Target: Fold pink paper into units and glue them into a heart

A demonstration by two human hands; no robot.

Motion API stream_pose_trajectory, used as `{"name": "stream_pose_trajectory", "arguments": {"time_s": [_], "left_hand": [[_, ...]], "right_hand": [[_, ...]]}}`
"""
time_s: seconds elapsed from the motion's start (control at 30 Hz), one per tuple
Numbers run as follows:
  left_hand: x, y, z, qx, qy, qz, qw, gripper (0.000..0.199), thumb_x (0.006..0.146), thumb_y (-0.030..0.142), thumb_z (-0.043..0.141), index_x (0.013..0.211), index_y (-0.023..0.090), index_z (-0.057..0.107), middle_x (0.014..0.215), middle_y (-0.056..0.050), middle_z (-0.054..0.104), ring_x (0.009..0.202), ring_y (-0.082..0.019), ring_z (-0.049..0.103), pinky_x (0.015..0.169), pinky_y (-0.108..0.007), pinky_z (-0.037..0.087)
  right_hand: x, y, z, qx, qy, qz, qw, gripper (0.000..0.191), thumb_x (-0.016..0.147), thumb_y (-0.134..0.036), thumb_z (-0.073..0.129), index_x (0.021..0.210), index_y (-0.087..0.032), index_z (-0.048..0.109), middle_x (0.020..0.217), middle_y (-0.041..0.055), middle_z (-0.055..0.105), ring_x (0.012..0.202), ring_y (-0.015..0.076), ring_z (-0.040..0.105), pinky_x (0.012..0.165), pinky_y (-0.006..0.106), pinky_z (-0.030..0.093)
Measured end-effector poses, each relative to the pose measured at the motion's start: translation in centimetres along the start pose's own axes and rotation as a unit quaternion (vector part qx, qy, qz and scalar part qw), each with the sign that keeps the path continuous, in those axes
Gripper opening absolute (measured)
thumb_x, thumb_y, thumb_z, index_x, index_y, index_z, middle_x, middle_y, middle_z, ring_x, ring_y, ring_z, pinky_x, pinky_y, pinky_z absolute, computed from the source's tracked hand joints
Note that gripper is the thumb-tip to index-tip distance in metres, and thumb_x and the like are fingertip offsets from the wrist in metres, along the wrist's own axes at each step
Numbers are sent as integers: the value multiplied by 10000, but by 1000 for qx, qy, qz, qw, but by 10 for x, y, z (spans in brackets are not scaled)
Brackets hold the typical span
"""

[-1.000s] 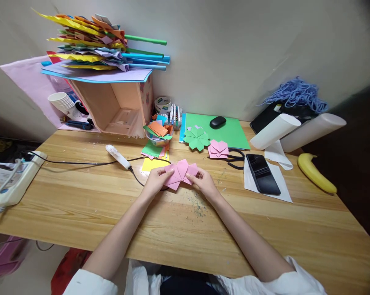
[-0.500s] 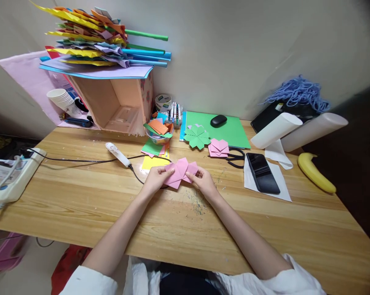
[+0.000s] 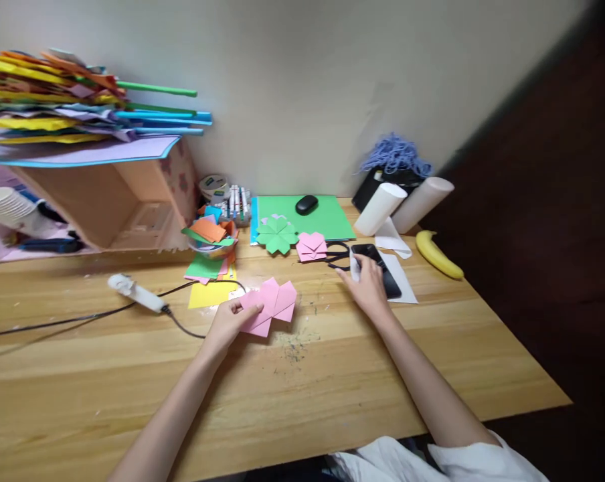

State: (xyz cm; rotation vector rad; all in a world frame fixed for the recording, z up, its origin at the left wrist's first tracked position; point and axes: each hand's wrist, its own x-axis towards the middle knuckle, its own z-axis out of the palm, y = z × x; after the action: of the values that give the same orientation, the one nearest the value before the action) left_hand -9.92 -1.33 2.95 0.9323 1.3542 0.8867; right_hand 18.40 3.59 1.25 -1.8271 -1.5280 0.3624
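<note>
My left hand [image 3: 231, 320] pinches a pink folded-paper piece [image 3: 276, 301] between thumb and fingers, above the wooden table; its heart-shaped parts fan out to the right. My right hand [image 3: 369, 286] reaches over the left edge of a black phone [image 3: 390, 281], with fingers on or just above the screen and the thumb spread away. Under the phone lies a white paper sheet [image 3: 407, 292]. Left of that hand are black-handled scissors [image 3: 338, 254], partly covered by pink paper hearts [image 3: 311, 246]. A green folded-paper clover [image 3: 277, 234] lies beside them.
A white glue gun [image 3: 136, 293] with a black cord lies at left. Behind are a bowl of paper scraps [image 3: 212, 241], a pink box [image 3: 106, 207], a mouse [image 3: 306, 205] on green paper [image 3: 332, 224], white paper rolls [image 3: 381, 209] and a banana [image 3: 438, 256].
My right hand has let go of the pink folded paper and moved right to the phone. My left hand still holds the paper. The view has turned right.
</note>
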Motion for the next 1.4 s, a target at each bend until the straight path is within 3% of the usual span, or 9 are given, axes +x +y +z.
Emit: {"name": "stream_pose_trajectory", "arguments": {"time_s": [0.07,0.17,0.5,0.67,0.8,0.93,1.07,1.3,1.4], "left_hand": [[2,2,14,11,-33,-13,999,338,569,395,706,734,102,672,662,-45,649,555,-133,541,502,-207,363],[7,4,40,14,-80,-25,996,333,563,393,711,729,108,668,656,-42,655,557,-141,553,513,-213,377],[17,3,117,10,-94,-9,996,323,577,390,697,742,113,671,708,-47,673,601,-155,577,545,-223,404],[19,3,122,35,-68,9,997,361,583,401,689,795,110,666,784,-67,681,688,-194,592,605,-256,436],[19,-1,115,48,-78,13,996,375,606,410,678,840,118,660,827,-72,680,727,-203,596,629,-262,445],[20,-3,113,43,-84,18,995,378,596,419,684,837,129,661,815,-61,680,721,-200,596,632,-261,449],[20,-2,113,13,-88,13,996,344,580,412,697,775,131,658,741,-40,676,663,-173,587,615,-242,439],[20,0,113,10,-100,11,995,338,612,390,685,802,114,641,768,-55,671,687,-175,577,629,-247,431],[21,-3,112,19,-116,12,993,331,633,386,672,825,117,638,796,-54,669,713,-176,577,653,-249,433]], "right_hand": [[14,35,-20,-122,56,59,989,704,620,-389,660,1185,-49,415,1209,263,445,1155,376,374,930,493,297],[25,63,-32,-156,17,82,984,738,615,-405,648,1203,-57,371,1159,241,494,1103,357,433,899,450,339],[30,61,-35,-138,45,65,987,778,556,-446,679,1189,-118,367,1024,181,567,991,324,505,789,383,396],[53,94,-65,-67,-31,104,992,541,613,-547,608,966,-141,549,898,117,608,815,235,583,704,331,437],[89,116,-86,-81,11,95,992,364,732,-440,530,931,-138,572,901,108,602,826,218,568,744,339,426],[128,117,-75,-116,41,67,990,367,739,-342,547,1019,-105,560,1056,162,558,1026,269,476,877,376,345],[149,107,-61,-132,30,64,989,351,684,-222,596,1006,-81,597,948,156,602,926,265,526,810,353,379],[76,93,-95,-126,38,-51,990,366,788,-153,437,1112,-202,601,1071,95,566,1004,227,517,886,368,399],[17,95,-101,-92,-66,-239,964,388,797,-135,447,1141,-265,571,1258,47,499,1130,224,469,955,424,381]]}}
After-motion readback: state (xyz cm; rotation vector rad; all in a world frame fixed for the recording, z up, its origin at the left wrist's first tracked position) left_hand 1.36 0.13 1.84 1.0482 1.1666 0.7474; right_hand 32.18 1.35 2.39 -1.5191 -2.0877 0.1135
